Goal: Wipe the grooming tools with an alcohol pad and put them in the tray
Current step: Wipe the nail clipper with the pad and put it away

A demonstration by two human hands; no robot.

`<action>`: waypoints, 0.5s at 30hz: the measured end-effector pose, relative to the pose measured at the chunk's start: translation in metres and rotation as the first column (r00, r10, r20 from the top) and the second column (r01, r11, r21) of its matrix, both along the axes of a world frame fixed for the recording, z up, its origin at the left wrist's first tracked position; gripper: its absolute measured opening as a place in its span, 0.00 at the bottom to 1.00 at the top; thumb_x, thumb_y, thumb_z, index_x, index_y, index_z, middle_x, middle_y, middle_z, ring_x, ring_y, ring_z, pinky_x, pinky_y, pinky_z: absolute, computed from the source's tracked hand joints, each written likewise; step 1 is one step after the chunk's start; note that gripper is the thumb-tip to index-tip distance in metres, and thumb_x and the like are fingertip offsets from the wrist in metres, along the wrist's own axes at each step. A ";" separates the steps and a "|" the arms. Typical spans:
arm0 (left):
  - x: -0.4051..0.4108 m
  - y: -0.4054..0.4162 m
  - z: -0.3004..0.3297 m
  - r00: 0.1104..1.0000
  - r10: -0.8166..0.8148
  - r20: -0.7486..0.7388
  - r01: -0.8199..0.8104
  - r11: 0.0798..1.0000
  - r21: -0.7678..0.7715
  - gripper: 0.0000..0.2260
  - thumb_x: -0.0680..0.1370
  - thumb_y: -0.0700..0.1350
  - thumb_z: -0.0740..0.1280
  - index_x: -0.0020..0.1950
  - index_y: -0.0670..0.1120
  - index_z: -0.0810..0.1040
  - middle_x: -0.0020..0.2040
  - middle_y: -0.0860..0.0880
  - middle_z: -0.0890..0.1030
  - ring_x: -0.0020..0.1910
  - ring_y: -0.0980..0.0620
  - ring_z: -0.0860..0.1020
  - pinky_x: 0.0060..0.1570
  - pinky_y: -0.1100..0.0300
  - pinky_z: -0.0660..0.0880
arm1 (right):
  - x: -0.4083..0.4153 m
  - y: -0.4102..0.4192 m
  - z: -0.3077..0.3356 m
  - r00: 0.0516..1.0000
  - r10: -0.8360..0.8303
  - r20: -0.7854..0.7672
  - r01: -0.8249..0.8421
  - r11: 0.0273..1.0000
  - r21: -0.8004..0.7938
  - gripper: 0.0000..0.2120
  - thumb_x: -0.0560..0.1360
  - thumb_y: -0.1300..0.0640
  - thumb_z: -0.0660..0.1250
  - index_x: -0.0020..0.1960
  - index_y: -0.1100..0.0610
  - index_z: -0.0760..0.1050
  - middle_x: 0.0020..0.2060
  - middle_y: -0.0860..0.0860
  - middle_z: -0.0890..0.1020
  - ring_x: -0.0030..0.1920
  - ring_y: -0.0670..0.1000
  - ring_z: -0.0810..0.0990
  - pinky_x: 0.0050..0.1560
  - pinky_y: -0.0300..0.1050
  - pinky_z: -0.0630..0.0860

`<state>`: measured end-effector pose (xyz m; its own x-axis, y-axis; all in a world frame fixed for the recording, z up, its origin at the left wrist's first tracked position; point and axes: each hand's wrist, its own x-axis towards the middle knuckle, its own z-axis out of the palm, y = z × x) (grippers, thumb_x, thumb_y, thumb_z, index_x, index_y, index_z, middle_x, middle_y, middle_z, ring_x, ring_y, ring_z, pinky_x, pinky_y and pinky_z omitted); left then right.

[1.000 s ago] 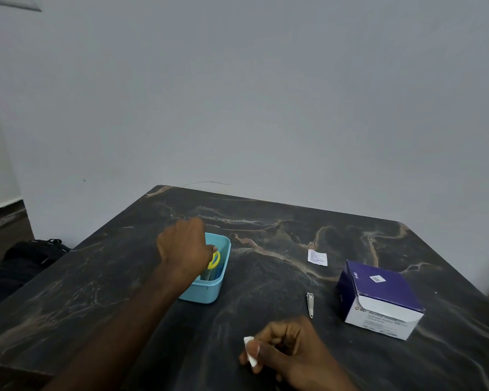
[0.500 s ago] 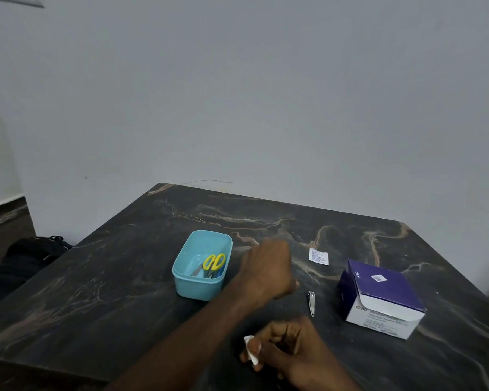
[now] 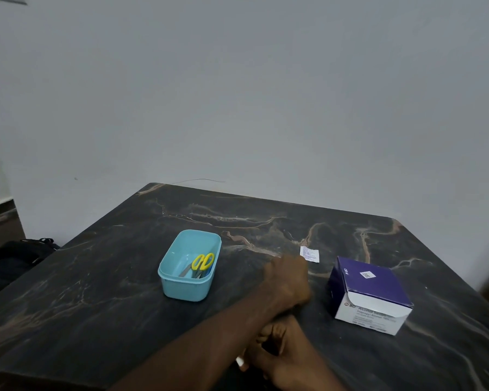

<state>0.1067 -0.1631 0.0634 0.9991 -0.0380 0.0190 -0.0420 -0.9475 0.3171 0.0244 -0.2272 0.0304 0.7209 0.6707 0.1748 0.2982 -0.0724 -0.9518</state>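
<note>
A dark marbled table stands against a pale grey wall, seen from above and in front. A light blue tray sits left of centre on the table. Inside it lie scissors with yellow handles, their blades pointing toward the tray's near left corner, alongside other slim tools too small to make out.

The left hand reaches across from the lower left, back of the hand upward, over the spot between the tray and a purple-and-white box of alcohol swabs. Its fingers are bent down toward the table and hidden from the camera, so whether they have hold of anything cannot be told. The hand lies well to the right of the tray and just left of the box.

The right hand rests low in the frame, directly nearer the camera than the left hand and partly beneath the left forearm. Its fingers are curled, pinching a small white alcohol pad, of which only a corner shows at the hand's left edge.

A small white printed wrapper lies flat on the table, just beyond the left hand's knuckles and to the left of the box's far corner. A black bag sits on the floor past the table's left edge.
</note>
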 end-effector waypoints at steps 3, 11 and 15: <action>-0.003 0.009 -0.003 0.999 0.029 0.014 -0.028 0.995 -0.092 0.16 0.73 0.45 0.71 0.58 0.42 0.75 0.57 0.42 0.79 0.57 0.43 0.78 0.54 0.53 0.75 | 0.000 0.000 -0.003 1.000 0.001 -0.014 -0.001 1.000 -0.008 0.07 0.74 0.62 0.69 0.39 0.57 0.83 0.34 0.53 0.85 0.38 0.51 0.84 0.42 0.43 0.76; -0.022 0.061 -0.012 0.996 0.082 -0.043 -0.082 0.561 -0.824 0.02 0.75 0.38 0.70 0.45 0.40 0.79 0.32 0.42 0.82 0.28 0.49 0.79 0.32 0.55 0.79 | 0.000 -0.003 -0.003 0.996 -0.087 0.005 0.087 0.993 -0.078 0.11 0.73 0.53 0.73 0.38 0.60 0.83 0.33 0.59 0.85 0.29 0.49 0.78 0.28 0.39 0.71; -0.043 0.075 -0.011 0.995 0.086 -0.053 -0.072 0.237 -0.969 0.06 0.77 0.34 0.67 0.52 0.41 0.79 0.34 0.43 0.83 0.29 0.51 0.81 0.32 0.57 0.80 | 0.002 -0.003 -0.005 0.983 -0.180 -0.037 0.175 0.979 -0.106 0.10 0.72 0.55 0.74 0.39 0.62 0.83 0.30 0.54 0.85 0.30 0.51 0.79 0.27 0.39 0.73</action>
